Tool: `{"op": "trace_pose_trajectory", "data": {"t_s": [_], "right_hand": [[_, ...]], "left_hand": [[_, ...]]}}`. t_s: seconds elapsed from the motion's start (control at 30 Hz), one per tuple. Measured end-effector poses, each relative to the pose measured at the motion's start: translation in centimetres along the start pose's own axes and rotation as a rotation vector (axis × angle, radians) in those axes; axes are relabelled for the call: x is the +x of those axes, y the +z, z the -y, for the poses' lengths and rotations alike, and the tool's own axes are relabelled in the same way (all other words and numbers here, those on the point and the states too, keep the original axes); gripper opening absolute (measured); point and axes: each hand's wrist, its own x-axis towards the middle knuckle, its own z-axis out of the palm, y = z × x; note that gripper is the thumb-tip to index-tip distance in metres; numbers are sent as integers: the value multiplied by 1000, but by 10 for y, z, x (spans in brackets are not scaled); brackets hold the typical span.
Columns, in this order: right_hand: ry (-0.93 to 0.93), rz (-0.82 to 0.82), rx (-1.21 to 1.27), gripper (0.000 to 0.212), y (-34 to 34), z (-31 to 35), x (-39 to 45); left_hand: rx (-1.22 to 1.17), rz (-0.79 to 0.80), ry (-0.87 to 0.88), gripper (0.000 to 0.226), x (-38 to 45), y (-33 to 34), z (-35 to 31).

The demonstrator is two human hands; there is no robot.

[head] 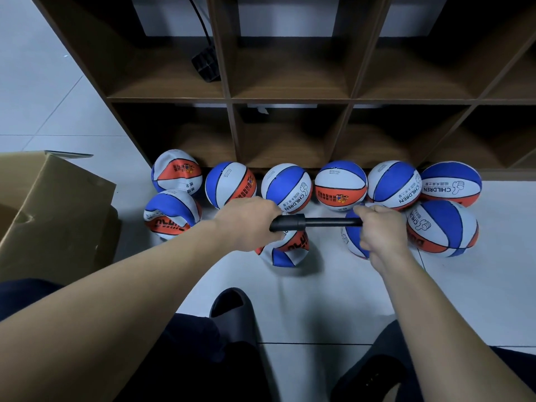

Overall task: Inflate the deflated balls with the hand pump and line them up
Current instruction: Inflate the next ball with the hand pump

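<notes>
Slim black plastic hand pump (314,222) held level at frame centre, above crumpled blue-white-orange rubber ball (285,247) on pale tiled floor (348,300). Pump looks light, rigid; best taken at barrel and handle ends. Deflated ball looks soft, floppy, likely to slide unless steadied. Left hand (251,223) wrapped round barrel end. Right hand (377,232) curled round handle end; rod part drawn out between hands. Row of rounder balls (340,185) along foot of brown wooden shelf (290,97), upper centre.

My matt black plastic hand pump (301,222) looks smooth; the blue, white and orange rubber balls (340,185) look pebbled, the brown cardboard box (55,204) dull, the dark wood-grain shelf (290,95) matt.
</notes>
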Motion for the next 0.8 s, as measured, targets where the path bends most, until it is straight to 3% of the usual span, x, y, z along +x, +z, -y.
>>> {"op": "trace_pose_trajectory", "data": {"t_s": [0.23, 0.37, 0.53, 0.8], "right_hand": [[-180, -63, -83, 37, 36, -3, -25], [-219, -41, -117, 42, 53, -9, -41], [-250, -31, -132, 33, 68, -17, -53], [-246, 62, -166, 39, 55, -7, -39]], "left_hand": [[51, -47, 29, 25, 1, 1, -10], [36, -41, 40, 27, 1, 3, -12], [39, -46, 47, 33, 0, 8, -20], [-46, -13, 49, 31, 1, 4, -23]]}}
